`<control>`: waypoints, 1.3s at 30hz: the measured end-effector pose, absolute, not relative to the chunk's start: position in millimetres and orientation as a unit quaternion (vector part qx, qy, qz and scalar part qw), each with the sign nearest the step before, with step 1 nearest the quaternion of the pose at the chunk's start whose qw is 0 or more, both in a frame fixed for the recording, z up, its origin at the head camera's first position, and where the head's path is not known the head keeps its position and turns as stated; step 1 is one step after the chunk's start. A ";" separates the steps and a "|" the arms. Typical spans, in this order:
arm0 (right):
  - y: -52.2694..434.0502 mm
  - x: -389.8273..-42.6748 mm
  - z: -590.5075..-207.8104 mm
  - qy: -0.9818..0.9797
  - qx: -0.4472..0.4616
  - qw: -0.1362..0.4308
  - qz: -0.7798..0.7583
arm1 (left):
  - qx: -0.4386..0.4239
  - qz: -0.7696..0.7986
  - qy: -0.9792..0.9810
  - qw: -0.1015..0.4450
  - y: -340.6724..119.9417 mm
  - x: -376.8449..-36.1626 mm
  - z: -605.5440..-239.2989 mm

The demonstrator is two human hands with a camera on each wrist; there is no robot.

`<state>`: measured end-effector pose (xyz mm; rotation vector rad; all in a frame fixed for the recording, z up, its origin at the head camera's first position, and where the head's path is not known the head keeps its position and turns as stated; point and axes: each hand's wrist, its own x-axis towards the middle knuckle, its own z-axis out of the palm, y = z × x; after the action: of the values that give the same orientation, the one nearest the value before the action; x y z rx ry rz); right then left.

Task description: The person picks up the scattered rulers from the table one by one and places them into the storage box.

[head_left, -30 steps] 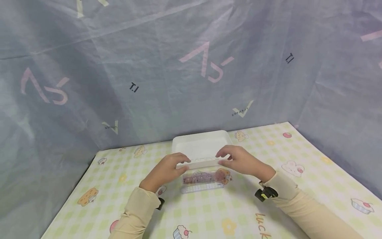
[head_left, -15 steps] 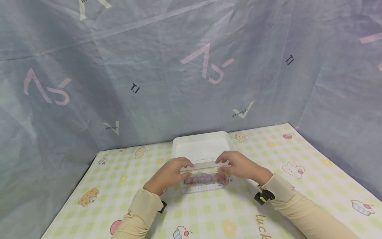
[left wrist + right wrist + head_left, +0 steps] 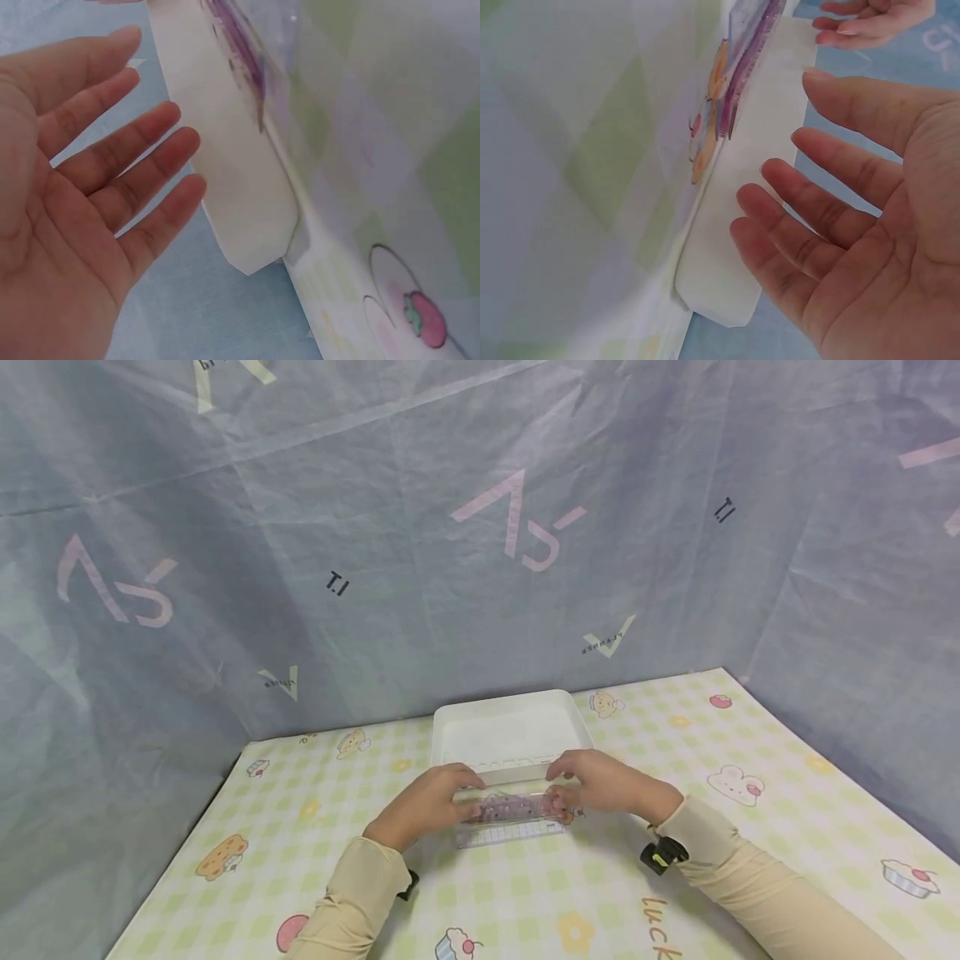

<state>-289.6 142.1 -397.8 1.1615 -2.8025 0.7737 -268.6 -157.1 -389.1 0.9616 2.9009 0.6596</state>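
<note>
While the head view shows both hands lowered over a clear case (image 3: pixel 512 817) on the desk (image 3: pixel 675 752), only the wrist views reveal the fingers: the left hand (image 3: pixel 423 804) and the right hand (image 3: pixel 606 782) are each spread, fingers straight and slightly parted, gripping nothing. From the head view the fingertips appear to meet the case's two ends, though the wrist views show the left fingers (image 3: pixel 142 161) and right fingers (image 3: pixel 817 217) just beside a white tray (image 3: pixel 510 735), so actual contact is hard to confirm. The tray's corner (image 3: pixel 251 225) fills both close views, and the case is cut to a thin purple-edged sliver (image 3: pixel 746 67) there. The case lies flat just in front of the tray, long and narrow, transparent, with purple and orange patterning and a ruled strip along its near edge.
</note>
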 end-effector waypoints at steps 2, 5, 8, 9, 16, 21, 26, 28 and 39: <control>141.9 -289.6 -399.7 -0.896 0.372 -0.002 0.242 | 0.302 0.207 0.931 0.010 -157.3 -268.9 -391.1; 142.0 -289.5 -402.5 -0.897 0.369 -0.010 0.243 | 0.293 0.204 0.934 0.015 -156.9 -269.2 -393.8; 141.8 -289.6 -404.9 -0.896 0.365 -0.024 0.253 | 0.287 0.198 0.937 0.019 -156.1 -269.7 -396.0; 141.7 -289.6 -405.6 -0.896 0.364 -0.028 0.255 | 0.287 0.196 0.937 0.018 -155.9 -270.1 -396.7; 140.4 -291.0 -408.2 -0.894 0.367 -0.033 0.254 | 0.289 0.178 0.940 0.018 -156.0 -271.6 -400.9; 139.8 -291.5 -409.2 -0.890 0.370 -0.038 0.263 | 0.301 0.168 0.939 0.014 -155.5 -271.8 -401.5; 140.2 -292.5 -410.8 -0.884 0.379 -0.044 0.271 | 0.300 0.153 0.942 0.018 -153.3 -271.2 -401.1; 140.6 -293.2 -411.4 -0.885 0.379 -0.041 0.267 | 0.296 0.156 0.942 0.024 -152.8 -270.5 -400.5; 140.8 -292.7 -411.8 -0.886 0.372 -0.048 0.272 | 0.292 0.148 0.944 0.035 -153.1 -271.2 -404.5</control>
<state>-292.7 140.8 -411.8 1.2075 -2.8720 0.8826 -271.2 -153.1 -404.5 0.8981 2.9029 0.4552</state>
